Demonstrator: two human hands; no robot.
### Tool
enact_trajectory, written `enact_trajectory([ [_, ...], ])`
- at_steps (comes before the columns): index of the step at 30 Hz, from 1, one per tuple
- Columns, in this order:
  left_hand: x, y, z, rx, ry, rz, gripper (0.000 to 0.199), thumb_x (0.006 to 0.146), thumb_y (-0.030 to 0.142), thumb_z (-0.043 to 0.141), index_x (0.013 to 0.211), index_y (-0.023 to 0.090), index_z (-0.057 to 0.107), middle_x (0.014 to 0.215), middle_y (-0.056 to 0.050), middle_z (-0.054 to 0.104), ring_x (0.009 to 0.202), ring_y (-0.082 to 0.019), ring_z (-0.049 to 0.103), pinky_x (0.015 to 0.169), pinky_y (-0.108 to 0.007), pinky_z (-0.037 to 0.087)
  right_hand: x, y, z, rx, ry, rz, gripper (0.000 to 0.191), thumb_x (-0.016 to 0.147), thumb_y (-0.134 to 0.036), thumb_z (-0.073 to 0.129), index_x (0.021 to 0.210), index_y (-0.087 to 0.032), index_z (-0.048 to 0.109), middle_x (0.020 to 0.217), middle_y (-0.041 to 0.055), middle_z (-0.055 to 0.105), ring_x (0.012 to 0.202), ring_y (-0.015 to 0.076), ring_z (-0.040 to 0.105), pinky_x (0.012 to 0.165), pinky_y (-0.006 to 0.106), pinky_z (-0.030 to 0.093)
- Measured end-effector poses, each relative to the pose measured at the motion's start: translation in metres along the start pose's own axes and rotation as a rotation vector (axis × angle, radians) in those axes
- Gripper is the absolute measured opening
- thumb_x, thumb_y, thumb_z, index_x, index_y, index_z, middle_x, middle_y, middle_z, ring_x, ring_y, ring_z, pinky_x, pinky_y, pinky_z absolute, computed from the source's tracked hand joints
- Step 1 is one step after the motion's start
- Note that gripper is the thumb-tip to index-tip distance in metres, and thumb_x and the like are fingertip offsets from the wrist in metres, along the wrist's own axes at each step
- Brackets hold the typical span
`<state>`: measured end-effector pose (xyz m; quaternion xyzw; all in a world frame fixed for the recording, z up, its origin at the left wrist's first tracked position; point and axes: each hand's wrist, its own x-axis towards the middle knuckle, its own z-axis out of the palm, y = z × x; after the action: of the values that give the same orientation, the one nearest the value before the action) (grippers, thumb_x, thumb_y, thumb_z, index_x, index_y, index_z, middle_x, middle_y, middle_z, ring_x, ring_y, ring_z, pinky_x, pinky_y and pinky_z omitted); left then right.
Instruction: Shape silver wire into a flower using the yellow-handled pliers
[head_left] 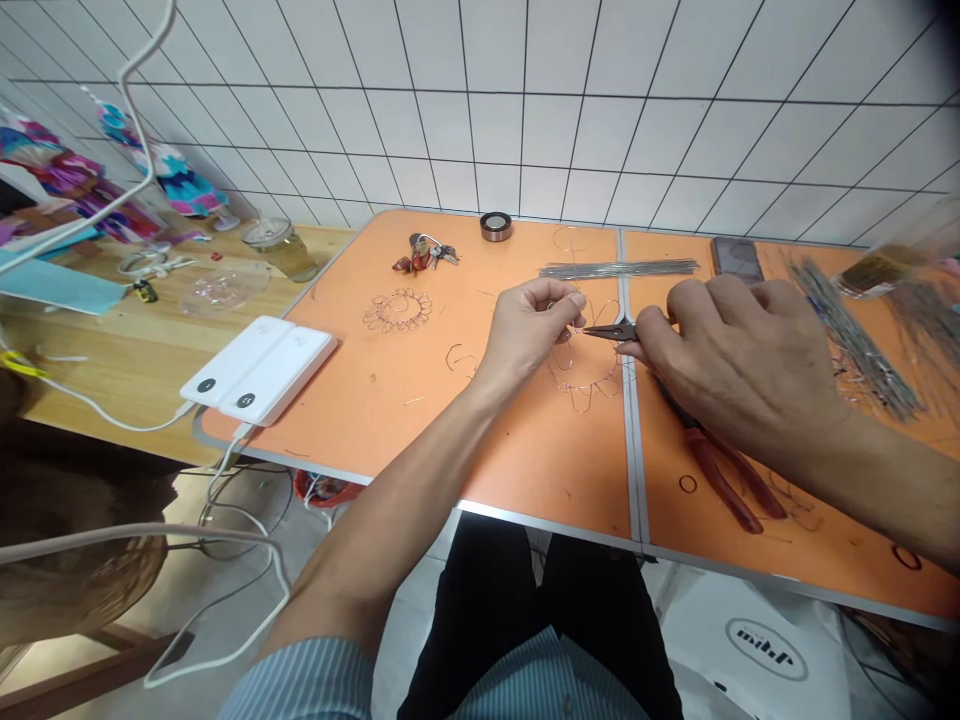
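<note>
My left hand [536, 322] pinches a thin copper-coloured wire piece [585, 384] bent into petal-like loops, which hangs over the orange table [450, 440]. From the right, my right hand [739, 350] is wrapped round small dark-tipped pliers [611, 332]; their tips point left and sit just beside the fingertips of my left hand. Whether the tips grip the wire is too small to tell. Below my right hand lie red-handled pliers [724, 475], their head partly hidden by the hand. Behind my hands lies a bundle of straight grey wires [619, 269].
A finished-looking wire ring [398, 310], keys [435, 250], a tape roll [496, 227] and a phone [736, 258] lie on the table. White power banks [259, 371] with cables are left; more wire bundles [859, 340] and a tilted cup [892, 262] are right.
</note>
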<state>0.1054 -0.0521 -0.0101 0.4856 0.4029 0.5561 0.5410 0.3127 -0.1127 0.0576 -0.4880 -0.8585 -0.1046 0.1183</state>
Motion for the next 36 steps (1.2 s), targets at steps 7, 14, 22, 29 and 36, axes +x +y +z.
enact_trajectory([
  [7, -0.0001, 0.0002, 0.0010, -0.001, -0.009, 0.011, 0.023, 0.099, 0.017, 0.078, 0.077, 0.018, 0.075, 0.072, 0.000, 0.073, 0.061, -0.008, 0.057, 0.063, -0.024, 0.047, 0.0009, -0.0003, 0.0007, -0.327, -0.073, -0.063, 0.048, 0.122, -0.037, 0.038, 0.088, -0.028, 0.071, 0.091, 0.0157, 0.062, 0.092, 0.0365, 0.054, 0.074, 0.044, 0.019],
  [14, -0.0019, 0.0017, 0.0008, 0.007, -0.001, -0.004, 0.021, 0.099, 0.019, 0.078, 0.079, 0.019, 0.075, 0.072, 0.000, 0.073, 0.061, -0.008, 0.057, 0.063, -0.023, 0.047, 0.0032, -0.0034, -0.0009, -0.528, -0.089, -0.107, 0.051, 0.123, -0.038, 0.041, 0.096, -0.020, 0.080, 0.089, 0.0154, 0.067, 0.088, 0.0327, 0.055, 0.073, 0.044, 0.024],
  [22, 0.0000, 0.0005, 0.0015, -0.008, -0.004, -0.003, 0.022, 0.099, 0.015, 0.077, 0.078, 0.018, 0.075, 0.071, 0.000, 0.073, 0.060, -0.008, 0.057, 0.063, -0.023, 0.047, 0.0028, -0.0042, -0.0025, -0.477, -0.089, -0.101, 0.049, 0.122, -0.035, 0.041, 0.095, -0.021, 0.079, 0.091, 0.0155, 0.069, 0.087, 0.0316, 0.053, 0.075, 0.044, 0.024],
  [29, -0.0006, -0.0004, 0.0020, 0.023, -0.012, 0.045, 0.024, 0.100, 0.014, 0.076, 0.077, 0.018, 0.074, 0.071, 0.001, 0.073, 0.061, -0.008, 0.058, 0.063, -0.023, 0.048, 0.0069, -0.0056, -0.0018, -0.572, -0.144, -0.114, 0.046, 0.121, -0.033, 0.048, 0.095, -0.015, 0.082, 0.086, 0.0162, 0.068, 0.086, 0.0320, 0.056, 0.073, 0.042, 0.024],
  [36, 0.0005, -0.0059, 0.0028, 0.041, -0.030, 0.103, 0.024, 0.101, 0.012, 0.073, 0.078, 0.019, 0.073, 0.070, 0.002, 0.072, 0.061, -0.008, 0.058, 0.062, -0.023, 0.048, 0.0036, -0.0052, -0.0029, -0.532, -0.189, -0.085, 0.045, 0.121, -0.028, 0.044, 0.101, -0.015, 0.082, 0.094, 0.0197, 0.072, 0.096, 0.0368, 0.063, 0.075, 0.045, 0.027],
])
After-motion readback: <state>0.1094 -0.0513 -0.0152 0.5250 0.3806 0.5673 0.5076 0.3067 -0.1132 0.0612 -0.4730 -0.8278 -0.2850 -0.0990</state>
